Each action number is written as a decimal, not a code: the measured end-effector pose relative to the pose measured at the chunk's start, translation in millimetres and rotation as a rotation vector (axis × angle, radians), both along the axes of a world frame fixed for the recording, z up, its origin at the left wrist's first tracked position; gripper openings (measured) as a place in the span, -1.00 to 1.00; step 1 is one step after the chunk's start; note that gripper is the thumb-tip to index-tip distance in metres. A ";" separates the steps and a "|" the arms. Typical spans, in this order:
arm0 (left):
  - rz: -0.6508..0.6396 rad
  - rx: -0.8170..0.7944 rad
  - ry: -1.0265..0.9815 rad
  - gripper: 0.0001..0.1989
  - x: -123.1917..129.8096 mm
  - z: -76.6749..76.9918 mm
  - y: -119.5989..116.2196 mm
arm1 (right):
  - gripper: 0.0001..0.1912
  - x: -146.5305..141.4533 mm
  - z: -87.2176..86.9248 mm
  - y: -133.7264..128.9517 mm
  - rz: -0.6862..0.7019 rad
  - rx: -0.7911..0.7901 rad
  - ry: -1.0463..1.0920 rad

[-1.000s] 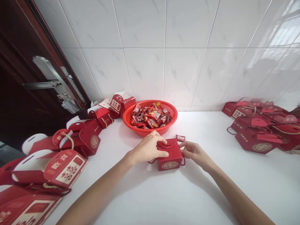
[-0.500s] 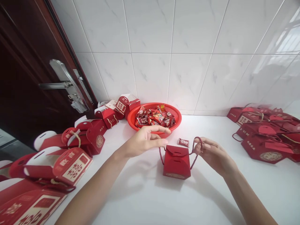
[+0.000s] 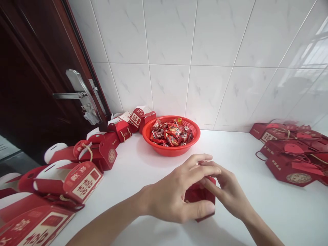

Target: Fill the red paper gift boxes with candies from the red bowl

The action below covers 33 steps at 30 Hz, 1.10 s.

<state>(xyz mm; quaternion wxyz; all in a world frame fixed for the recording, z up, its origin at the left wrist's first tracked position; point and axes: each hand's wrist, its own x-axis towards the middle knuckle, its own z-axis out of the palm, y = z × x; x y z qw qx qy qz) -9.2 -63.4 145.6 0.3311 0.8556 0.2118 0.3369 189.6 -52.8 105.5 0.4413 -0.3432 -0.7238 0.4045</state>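
Hands partly hide the small red box [image 3: 201,194].

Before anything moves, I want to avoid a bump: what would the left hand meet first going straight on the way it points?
Most likely the fingers of the right hand, just beyond the fingertips of the left hand; their gap in depth is unclear.

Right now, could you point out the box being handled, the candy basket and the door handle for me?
Handled box [image 3: 199,195]: head view, on its uncovered red surface.
Candy basket [image 3: 169,151]: head view, on the front of its outer wall.
Door handle [image 3: 67,96]: head view, on its metal lever.
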 end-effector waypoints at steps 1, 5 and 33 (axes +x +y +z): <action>0.026 0.025 0.006 -0.36 -0.4 -0.2 1.2 | -0.83 1.5 0.3 0.6 -0.013 -0.008 0.013; 0.134 0.106 0.014 -0.45 0.5 -4.3 5.6 | -0.80 10.6 2.3 4.0 -0.124 -0.030 0.077; 0.180 -0.423 0.114 -0.84 34.4 -137.9 52.5 | -0.83 203.2 5.6 45.9 -1.649 0.468 0.594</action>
